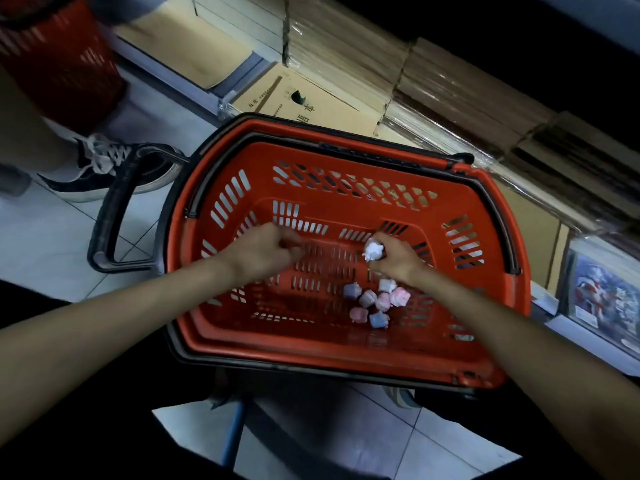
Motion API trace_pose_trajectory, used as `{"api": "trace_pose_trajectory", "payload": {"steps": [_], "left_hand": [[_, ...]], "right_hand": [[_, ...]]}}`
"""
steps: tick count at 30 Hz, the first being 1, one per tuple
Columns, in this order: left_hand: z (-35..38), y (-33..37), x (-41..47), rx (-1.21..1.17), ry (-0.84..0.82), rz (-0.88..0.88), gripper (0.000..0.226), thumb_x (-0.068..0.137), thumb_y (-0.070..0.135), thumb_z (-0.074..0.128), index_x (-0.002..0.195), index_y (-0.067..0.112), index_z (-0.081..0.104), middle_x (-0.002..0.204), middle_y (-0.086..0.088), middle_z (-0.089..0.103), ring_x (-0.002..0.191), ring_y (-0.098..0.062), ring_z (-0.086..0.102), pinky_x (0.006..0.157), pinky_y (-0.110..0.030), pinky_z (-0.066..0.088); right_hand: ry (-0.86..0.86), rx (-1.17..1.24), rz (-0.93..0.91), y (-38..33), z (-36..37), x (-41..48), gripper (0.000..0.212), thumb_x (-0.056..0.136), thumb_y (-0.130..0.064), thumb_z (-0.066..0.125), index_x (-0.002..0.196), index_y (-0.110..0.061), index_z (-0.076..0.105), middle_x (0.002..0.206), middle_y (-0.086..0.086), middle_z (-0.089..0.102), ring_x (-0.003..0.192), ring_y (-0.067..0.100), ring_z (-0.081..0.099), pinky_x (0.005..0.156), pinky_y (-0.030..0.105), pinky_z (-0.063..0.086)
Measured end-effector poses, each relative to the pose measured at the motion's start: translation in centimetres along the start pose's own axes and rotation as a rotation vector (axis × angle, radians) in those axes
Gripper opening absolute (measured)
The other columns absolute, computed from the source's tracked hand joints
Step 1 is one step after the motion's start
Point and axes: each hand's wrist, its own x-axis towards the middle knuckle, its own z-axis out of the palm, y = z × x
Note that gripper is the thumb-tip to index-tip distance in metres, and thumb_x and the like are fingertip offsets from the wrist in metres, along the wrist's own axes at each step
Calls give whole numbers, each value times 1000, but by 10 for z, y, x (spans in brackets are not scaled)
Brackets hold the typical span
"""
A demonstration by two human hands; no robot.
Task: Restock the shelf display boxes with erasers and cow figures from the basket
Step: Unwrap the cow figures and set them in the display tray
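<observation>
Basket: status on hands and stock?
Right hand shut on white figure. Left hand closed low in red basket, contents unclear. Pastel figures clustered on floor. Nothing blocking.

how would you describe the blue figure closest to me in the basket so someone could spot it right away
Find the red shopping basket on the floor, then the cluster of small pastel figures on its bottom, below the right hand. The blue figure sits at the cluster's near edge, right of a pink one. The other bluish one lies farther away, on the cluster's left.
</observation>
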Motion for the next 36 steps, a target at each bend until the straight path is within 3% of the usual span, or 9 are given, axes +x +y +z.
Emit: {"api": "trace_pose_trajectory", "payload": {"steps": [5,9,12,15,19,24,27,29,36], "left_hand": [[6,28,15,-759,-164,-307,36,101,44,55,121,16,67,117,-13,73,107,-28,71,97,-50,56],[12,44,22,-1175,-304,-397,54,96,56,54,124,12,64,124,-21,68,108,-38,70,91,-57,57],[13,56,20,-1366,-367,-348,46,96,53,53,114,13,70,108,-11,74,90,-28,72,78,-46,62],[7,60,14,-1397,-340,-308,38,94,42,60,112,9,69,96,-10,71,82,-23,69,61,-30,60],[2,51,10,-1406,-285,-283,24,92,30,67,92,6,69,84,-9,66,78,-22,68,57,-28,58],[8,35,7,-1386,-238,-308,18,94,3,56,107,5,67,106,-17,63,89,-24,68,58,-28,59],[12,24,6,-1215,-194,-341,13,95,10,62,103,12,71,98,-11,69,83,-21,72,45,-21,50],[14,18,8,-1127,-190,-356,5,91,19,70,95,16,71,88,-7,69,75,-16,69,39,-19,42],[20,16,16,-1088,-143,-326,47,102,47,53,67,15,52,60,-3,57,42,-12,52,32,-14,30]], "right_hand": [[-2,171,-143,-66,-47,-55,35,89,-17,78,115,-27,58,108,-2,67,66,9,66,69,37,56],[82,152,-274,-124,-67,-87,46,80,-22,83,119,-31,60,106,-8,69,92,14,66,83,35,53],[61,254,-326,-141,-79,-100,57,77,-26,87,128,-26,62,103,-5,69,90,13,67,83,30,55],[180,372,-367,-134,-98,-112,32,87,-20,80,117,-22,70,97,3,73,87,16,70,82,30,56],[296,314,-200,-85,-98,-93,11,92,-18,74,101,-23,75,92,6,74,76,13,64,79,36,53],[67,-97,33,-26,-43,-47,21,85,-19,76,106,-20,73,96,5,76,92,22,70,81,32,51],[-144,-321,5,-13,-4,-31,31,86,-28,70,114,-15,72,111,13,75,106,31,69,79,31,52],[-272,-476,-12,-9,18,-24,33,84,-34,70,104,-8,75,108,18,74,108,33,68,78,30,52],[-385,-759,-55,-2,43,-13,33,95,-33,61,122,-17,70,128,8,69,119,28,64,91,32,48]]}}
